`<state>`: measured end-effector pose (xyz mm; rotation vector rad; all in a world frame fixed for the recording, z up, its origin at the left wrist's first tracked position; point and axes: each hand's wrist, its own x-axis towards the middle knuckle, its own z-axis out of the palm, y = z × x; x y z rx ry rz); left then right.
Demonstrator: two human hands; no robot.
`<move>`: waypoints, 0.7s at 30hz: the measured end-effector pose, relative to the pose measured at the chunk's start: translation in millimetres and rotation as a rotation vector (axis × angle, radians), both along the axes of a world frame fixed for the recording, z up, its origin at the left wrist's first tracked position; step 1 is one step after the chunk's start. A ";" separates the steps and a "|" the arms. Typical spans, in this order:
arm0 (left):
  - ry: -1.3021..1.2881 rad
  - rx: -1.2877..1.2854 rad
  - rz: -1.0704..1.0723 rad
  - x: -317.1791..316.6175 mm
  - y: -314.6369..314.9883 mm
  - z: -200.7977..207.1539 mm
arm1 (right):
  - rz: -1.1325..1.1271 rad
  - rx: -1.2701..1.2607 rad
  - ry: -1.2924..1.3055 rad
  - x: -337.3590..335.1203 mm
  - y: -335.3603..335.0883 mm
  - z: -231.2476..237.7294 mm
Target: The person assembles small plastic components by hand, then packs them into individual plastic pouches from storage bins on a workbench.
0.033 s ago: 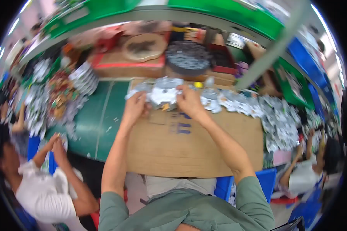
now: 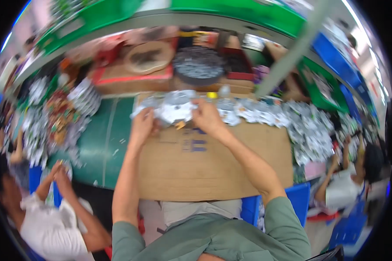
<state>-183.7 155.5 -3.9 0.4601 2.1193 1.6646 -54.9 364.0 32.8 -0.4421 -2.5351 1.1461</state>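
Both my arms reach forward over a brown cardboard sheet (image 2: 204,169). At its far edge lies a bundle of silvery foil packets (image 2: 175,109). My left hand (image 2: 143,125) grips the bundle's left side, fingers curled on it. My right hand (image 2: 206,116) holds the right side, with the thumb on top. A small yellow piece (image 2: 180,125) shows under the bundle, between the hands. The picture is blurred, so finer detail of the packets is lost.
More silvery packets (image 2: 307,130) spread to the right, and others (image 2: 39,122) lie on the green mat (image 2: 104,143) at left. Behind stand a round grey tray (image 2: 199,65) and a tan disc (image 2: 148,56). One person (image 2: 52,217) sits lower left, another (image 2: 348,187) at right.
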 end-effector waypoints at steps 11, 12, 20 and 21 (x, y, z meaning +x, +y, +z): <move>0.159 -0.231 0.037 21.3 18.8 22.6 | -0.362 0.333 -0.262 284.0 171.6 7.8; 0.157 -0.254 0.022 21.0 19.5 22.8 | -0.396 0.375 -0.251 297.4 186.6 0.2; 0.208 -0.214 0.027 78.4 28.9 64.0 | -0.567 0.644 -0.352 307.0 174.5 9.1; 0.170 -0.234 -0.020 99.2 40.8 71.2 | -0.564 0.638 -0.217 305.9 168.1 8.7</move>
